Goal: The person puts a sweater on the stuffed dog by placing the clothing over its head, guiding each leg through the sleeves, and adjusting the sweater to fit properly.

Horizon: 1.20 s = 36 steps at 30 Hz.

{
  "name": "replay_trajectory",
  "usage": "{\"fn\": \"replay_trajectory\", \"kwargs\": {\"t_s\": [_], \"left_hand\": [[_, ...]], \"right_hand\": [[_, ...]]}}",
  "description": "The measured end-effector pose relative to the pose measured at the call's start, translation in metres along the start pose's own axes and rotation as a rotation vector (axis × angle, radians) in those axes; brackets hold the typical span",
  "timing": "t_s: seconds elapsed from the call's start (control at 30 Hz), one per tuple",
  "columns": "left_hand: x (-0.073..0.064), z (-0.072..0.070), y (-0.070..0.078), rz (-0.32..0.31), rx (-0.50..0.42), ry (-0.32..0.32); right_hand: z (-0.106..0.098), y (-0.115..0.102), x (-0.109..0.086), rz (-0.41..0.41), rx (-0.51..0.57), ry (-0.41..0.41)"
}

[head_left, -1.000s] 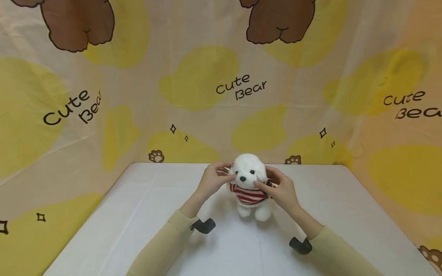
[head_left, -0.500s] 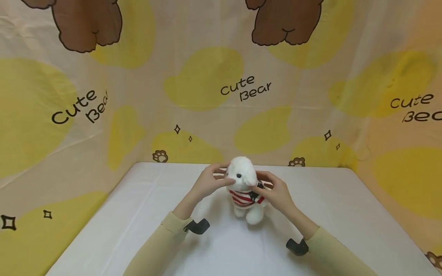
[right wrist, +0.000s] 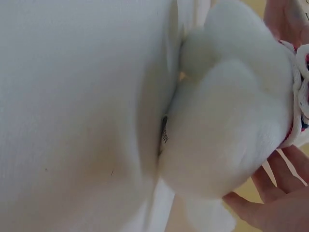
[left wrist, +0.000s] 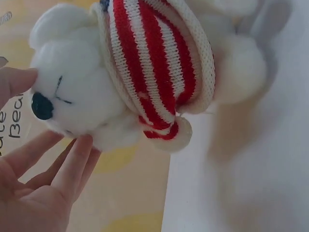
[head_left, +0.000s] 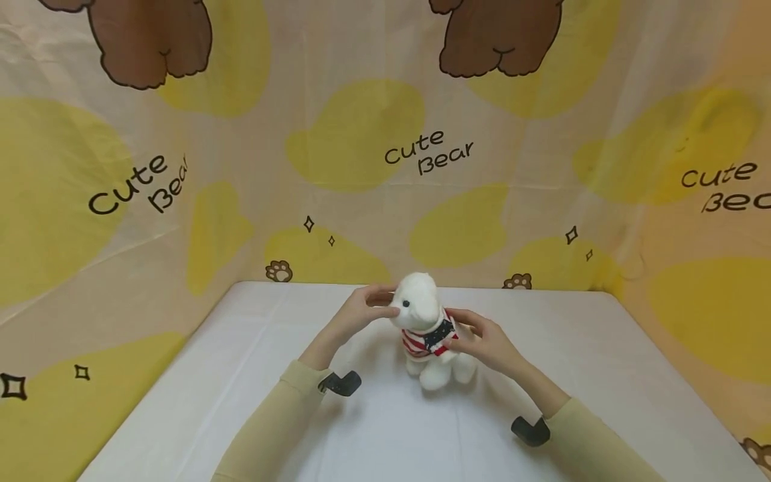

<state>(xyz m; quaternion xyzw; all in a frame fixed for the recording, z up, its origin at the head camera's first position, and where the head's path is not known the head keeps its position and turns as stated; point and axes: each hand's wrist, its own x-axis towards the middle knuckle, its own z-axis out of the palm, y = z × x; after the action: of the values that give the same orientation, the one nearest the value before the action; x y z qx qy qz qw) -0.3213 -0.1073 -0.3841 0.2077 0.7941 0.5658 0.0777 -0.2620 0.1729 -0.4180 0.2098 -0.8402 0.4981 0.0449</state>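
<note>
A white plush dog (head_left: 430,378) in a red-and-white striped knit sweater (left wrist: 149,53) stands on the white table, its head turned toward the left in the head view. With thumb and fingers spread to either side of the muzzle, my left hand (head_left: 352,318) holds the face beside the black nose (left wrist: 42,106). My right hand (head_left: 490,345) grips the body from the other side, around the sweater's back edge. Up close in the right wrist view are the dog's white rump (right wrist: 222,130) and a small printed tag (right wrist: 164,129) low on it.
The white table (head_left: 241,402) extends around the dog on all sides. Behind it and along both sides hangs a yellow-and-beige cloth (head_left: 355,134) printed with bears and lettering. Black curved pieces (head_left: 342,383) stick out at both wrists.
The dog has turned from facing the camera to facing left, showing its side. My right hand has shifted from its head down to its body; my left hand stays at the face.
</note>
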Motion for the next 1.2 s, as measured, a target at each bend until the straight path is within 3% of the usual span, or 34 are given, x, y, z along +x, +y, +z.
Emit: {"fn": "replay_trajectory", "kwargs": {"t_s": [0.27,0.53,0.87,1.07,1.2], "left_hand": [[0.012,0.003,-0.015,-0.011,-0.036,-0.074],[0.010,0.013,-0.023,-0.049,-0.088,-0.097],[0.006,0.030,0.001,0.046,0.080,-0.041],[0.003,0.040,0.007,0.102,0.217,0.028],[-0.001,0.045,0.012,0.144,0.243,0.062]], "right_hand": [[-0.003,-0.005,-0.006,0.039,-0.058,0.024],[-0.011,-0.010,-0.012,0.043,-0.120,0.008],[-0.015,-0.001,-0.012,0.035,-0.148,0.021],[-0.014,0.004,-0.011,0.020,-0.065,0.033],[-0.015,0.002,-0.012,0.006,-0.027,0.026]]}}
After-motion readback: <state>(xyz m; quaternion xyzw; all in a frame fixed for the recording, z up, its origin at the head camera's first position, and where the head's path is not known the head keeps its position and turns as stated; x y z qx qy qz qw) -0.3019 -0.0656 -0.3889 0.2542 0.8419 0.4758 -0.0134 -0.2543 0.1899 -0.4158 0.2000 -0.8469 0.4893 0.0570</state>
